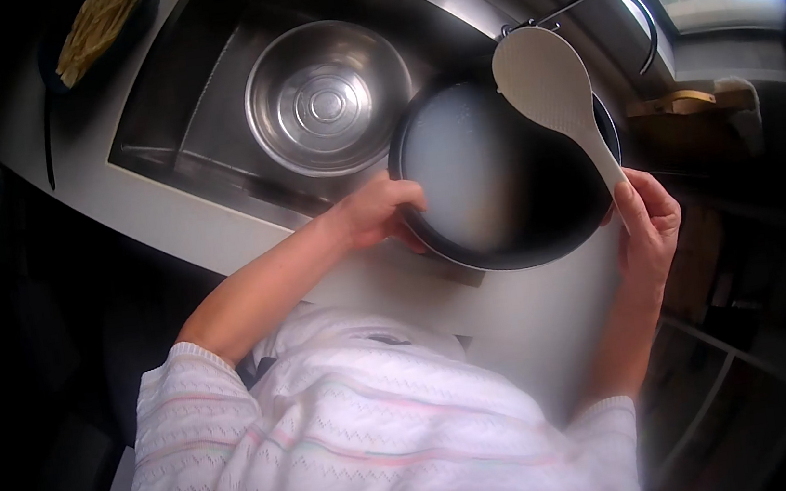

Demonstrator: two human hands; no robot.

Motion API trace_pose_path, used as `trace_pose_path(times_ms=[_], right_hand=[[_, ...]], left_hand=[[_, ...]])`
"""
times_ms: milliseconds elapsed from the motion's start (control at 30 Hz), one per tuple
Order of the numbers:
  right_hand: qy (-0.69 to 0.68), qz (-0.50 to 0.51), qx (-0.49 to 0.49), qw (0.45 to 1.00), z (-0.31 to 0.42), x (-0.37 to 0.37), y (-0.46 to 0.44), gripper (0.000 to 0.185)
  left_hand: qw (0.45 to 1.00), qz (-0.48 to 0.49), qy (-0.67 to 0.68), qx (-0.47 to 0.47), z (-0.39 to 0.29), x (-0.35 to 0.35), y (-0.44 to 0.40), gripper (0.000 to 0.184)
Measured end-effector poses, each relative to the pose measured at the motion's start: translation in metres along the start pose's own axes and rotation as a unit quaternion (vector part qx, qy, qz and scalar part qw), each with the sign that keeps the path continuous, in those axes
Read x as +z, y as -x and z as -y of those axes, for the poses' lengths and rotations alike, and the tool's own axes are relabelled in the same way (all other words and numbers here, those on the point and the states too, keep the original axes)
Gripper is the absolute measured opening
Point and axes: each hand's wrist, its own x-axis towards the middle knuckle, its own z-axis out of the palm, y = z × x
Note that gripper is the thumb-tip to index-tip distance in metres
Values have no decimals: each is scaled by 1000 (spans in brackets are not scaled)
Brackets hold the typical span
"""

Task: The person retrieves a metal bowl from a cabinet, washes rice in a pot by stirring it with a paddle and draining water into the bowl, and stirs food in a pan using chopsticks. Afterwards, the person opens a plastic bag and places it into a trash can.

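In the head view, a round dark pot [523, 262] is held at the counter's edge, partly over the sink. Its inside shows a pale, cloudy patch on the left, either liquid or a reflection; I cannot tell which. My left hand [377, 210] is closed on the pot's left rim, thumb over the edge. A white rice paddle [544, 81] is pinched by its handle in my right hand [647, 221], its broad blade up over the pot's far right rim. The fingers of that hand also lie close against the pot's right side; contact there is partly hidden.
A shiny steel bowl [267, 143] sits in the metal sink [210, 169], left of the pot. A curved faucet [651, 27] rises beyond it. At the upper left, a dark dish holds pale yellow strips [97, 32]. A wooden object [687, 102] lies at the right, below the window.
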Motion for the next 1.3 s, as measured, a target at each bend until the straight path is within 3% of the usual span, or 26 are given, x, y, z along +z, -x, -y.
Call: trace_pose_path(times_ms=[500,700,1300], right_hand=[[52,51,-19,997,36,46,-31,22],[71,52,-19,996,44,60,-26,21],[94,72,-20,993,45,78,-25,21]], left_hand=[[995,16,98,11,1,-16,24,35],[994,63,89,-6,7,-31,32,35],[988,50,149,-4,19,-39,40,36]])
